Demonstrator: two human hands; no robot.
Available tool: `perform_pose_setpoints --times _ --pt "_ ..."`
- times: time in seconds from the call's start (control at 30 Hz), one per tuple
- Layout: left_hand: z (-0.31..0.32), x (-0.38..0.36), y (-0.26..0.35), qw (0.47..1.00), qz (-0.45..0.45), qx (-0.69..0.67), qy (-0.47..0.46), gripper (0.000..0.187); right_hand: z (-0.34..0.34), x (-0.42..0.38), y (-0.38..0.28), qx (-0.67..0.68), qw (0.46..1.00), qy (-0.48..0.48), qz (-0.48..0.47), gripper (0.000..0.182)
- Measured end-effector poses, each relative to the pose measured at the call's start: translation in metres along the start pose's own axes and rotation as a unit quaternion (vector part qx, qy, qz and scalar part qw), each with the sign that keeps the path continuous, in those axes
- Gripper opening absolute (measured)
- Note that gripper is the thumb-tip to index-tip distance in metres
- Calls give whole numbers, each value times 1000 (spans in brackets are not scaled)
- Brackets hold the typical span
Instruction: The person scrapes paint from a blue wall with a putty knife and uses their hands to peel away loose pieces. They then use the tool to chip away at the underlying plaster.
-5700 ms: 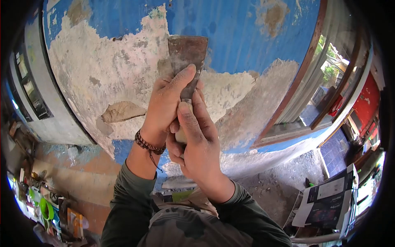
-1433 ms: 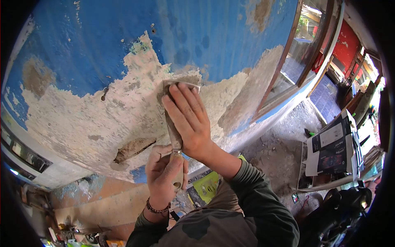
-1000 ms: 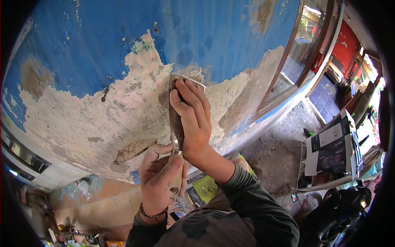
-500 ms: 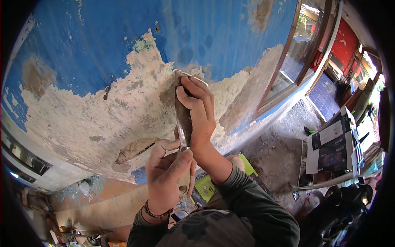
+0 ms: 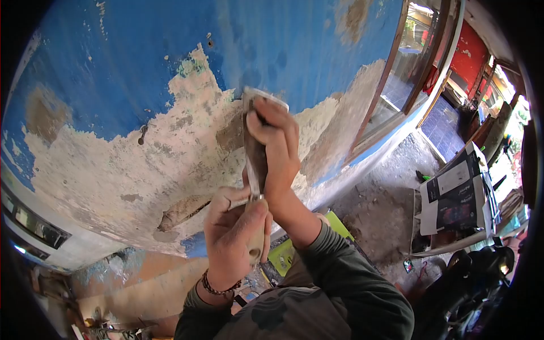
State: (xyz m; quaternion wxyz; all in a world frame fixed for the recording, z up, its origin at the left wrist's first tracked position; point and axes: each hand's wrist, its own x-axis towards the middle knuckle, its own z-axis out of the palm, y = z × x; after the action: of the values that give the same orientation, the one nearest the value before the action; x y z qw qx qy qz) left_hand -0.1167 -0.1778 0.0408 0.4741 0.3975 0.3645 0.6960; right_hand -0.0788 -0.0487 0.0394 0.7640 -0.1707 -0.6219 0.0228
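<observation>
A wide scraper [image 5: 256, 158] with a pale handle is in both hands, its broad edge up at the ragged border between blue paint and bare plaster on the wall [image 5: 187, 141]. My left hand [image 5: 232, 229], with a braided bracelet at the wrist, is closed around the handle near the metal neck. Higher up, my right hand [image 5: 276, 141] wraps the blade, its curled fingers lying across the metal close under the edge. Part of the blade is hidden by those fingers.
Below the bare plaster runs a long gouge [image 5: 184, 215]. To the right stand a wood-framed window [image 5: 391, 96] and a cardboard box [image 5: 456, 192] on the dusty floor. A dark motorbike [image 5: 470, 289] is at lower right, and a yellow-green item [image 5: 283, 258] lies behind my arms.
Both hands and the scraper have shifted slightly, the blade's edge going a little higher up the wall. The grip on it is unchanged, and the view has moved slightly.
</observation>
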Motion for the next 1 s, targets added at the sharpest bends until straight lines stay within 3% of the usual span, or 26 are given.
perform_pose_setpoints --times 0.1,0.17,0.2,0.3,0.57,0.7,0.9,1.0 --pt "4 0 1 1000 -8 -13 6 20 -1 3 1 6 1000 8 8 20" --pt "-1 -11 -10 999 -17 -14 25 20 -2 -17 6 -25 999 -18 -33 22" --pt "1 -10 -11 999 -13 -36 29 20 -7 -17 0 -30 998 -47 -8 21" --pt "3 -1 1 997 -34 -66 5 19 -3 5 -1 -4 1000 0 -19 19" --pt "3 -7 -6 996 -18 -86 16 21 -6 -2 0 4 998 -42 -44 23" --pt "-4 -11 -15 999 4 -49 3 21 -1 -9 5 2 998 -15 -53 22" --pt "4 -2 -7 996 19 -92 -8 20 -3 12 -1 42 998 -39 -41 16" --pt "3 -16 -19 996 14 -86 14 18 -11 -5 -2 -11 994 -84 -65 16"
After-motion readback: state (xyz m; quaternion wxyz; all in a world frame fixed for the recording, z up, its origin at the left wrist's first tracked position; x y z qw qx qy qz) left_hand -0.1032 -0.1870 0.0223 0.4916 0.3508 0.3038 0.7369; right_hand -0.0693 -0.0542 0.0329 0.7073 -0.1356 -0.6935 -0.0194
